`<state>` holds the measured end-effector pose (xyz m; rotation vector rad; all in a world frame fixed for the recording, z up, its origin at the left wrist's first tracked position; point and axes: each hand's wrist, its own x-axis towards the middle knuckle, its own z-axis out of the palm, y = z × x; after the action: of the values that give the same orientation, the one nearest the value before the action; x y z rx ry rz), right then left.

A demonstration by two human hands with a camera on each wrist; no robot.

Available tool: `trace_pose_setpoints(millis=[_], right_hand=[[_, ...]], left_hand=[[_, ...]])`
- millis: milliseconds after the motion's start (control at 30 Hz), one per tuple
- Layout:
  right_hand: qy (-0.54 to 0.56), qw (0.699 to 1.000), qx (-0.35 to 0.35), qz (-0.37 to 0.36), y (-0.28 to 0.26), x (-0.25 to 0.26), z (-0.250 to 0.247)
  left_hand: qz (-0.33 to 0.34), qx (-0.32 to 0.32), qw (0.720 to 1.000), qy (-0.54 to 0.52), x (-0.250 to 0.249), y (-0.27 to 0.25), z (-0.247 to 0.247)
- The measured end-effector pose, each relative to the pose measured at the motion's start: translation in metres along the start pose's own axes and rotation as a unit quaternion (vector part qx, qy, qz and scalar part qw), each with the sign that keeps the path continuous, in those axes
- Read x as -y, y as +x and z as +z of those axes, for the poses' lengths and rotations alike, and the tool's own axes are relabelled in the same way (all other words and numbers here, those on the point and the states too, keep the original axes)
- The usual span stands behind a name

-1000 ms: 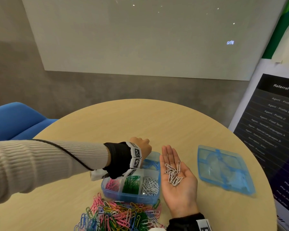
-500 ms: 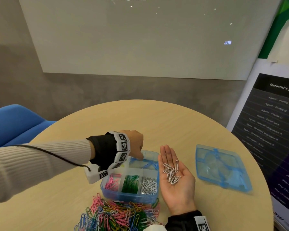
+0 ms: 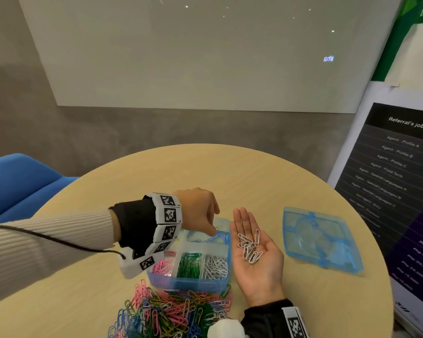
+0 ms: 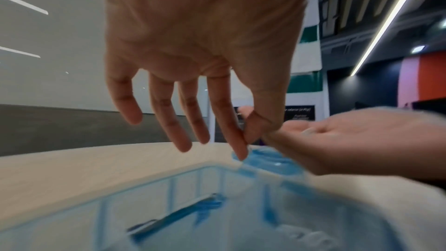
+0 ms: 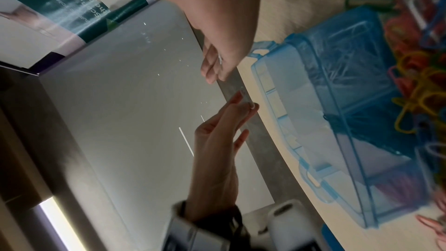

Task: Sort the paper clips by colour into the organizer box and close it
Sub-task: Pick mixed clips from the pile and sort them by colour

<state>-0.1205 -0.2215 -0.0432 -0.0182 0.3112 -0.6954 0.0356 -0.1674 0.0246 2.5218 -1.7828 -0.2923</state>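
while our right hand (image 3: 257, 254) lies flat and palm up just right of the organizer box (image 3: 191, 284), it carries a small heap of white clips (image 3: 249, 247) on its palm, most lying roughly along the fingers. our left hand (image 3: 198, 211) hangs over the box's far row, just left of that heap and the nearer hand for picking; in the left wrist view thumb and index finger (image 4: 237, 140) are pressed together with the other fingers loose, and the right wrist view hints at a pale clip between them, though we cannot be sure.

the white compartment (image 3: 216, 265) sits in the near row at the right corner, directly beside our right palm, so we judge the next drop lies toward us from the left hand. green clips (image 3: 188, 263) fill the near middle cell, pink clips (image 3: 161, 264) the near left, and a few blue clips (image 3: 217, 237) lie in the far right. the mixed pile (image 3: 161, 313) waits on the table (image 3: 230, 176) in front of the box, and the lid (image 3: 320, 240) rests apart to the right, so closing is far off.
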Motion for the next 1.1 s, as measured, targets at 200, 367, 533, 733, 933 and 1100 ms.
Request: trace_pose_setpoints(millis=[200, 367, 533, 733, 933, 1100], right_hand=[[-0.02, 1.0, 0.011, -0.018, 0.001, 0.0, 0.0], [-0.143, 0.986, 0.034, -0.079, 0.002, -0.009, 0.006], [-0.326, 0.933, 0.044, -0.145, -0.002, -0.028, 0.007], [-0.453, 0.87, 0.058, -0.184, -0.003, -0.037, 0.004], [-0.629, 0.757, 0.124, -0.128, -0.012, -0.031, 0.013], [-0.777, 0.591, 0.208, -0.055, -0.036, -0.009, 0.031]], left_hand=[[0.012, -0.002, 0.998, -0.063, -0.01, -0.027, 0.013], [-0.01, -0.071, 0.973, -0.218, -0.002, -0.063, 0.016], [-0.01, -0.126, 0.916, -0.381, 0.001, -0.114, 0.017], [-0.025, -0.152, 0.896, -0.416, 0.003, -0.157, 0.023], [-0.011, -0.13, 0.914, -0.384, 0.005, -0.18, 0.024], [-0.007, -0.067, 0.956, -0.284, 0.01, -0.2, 0.031]])
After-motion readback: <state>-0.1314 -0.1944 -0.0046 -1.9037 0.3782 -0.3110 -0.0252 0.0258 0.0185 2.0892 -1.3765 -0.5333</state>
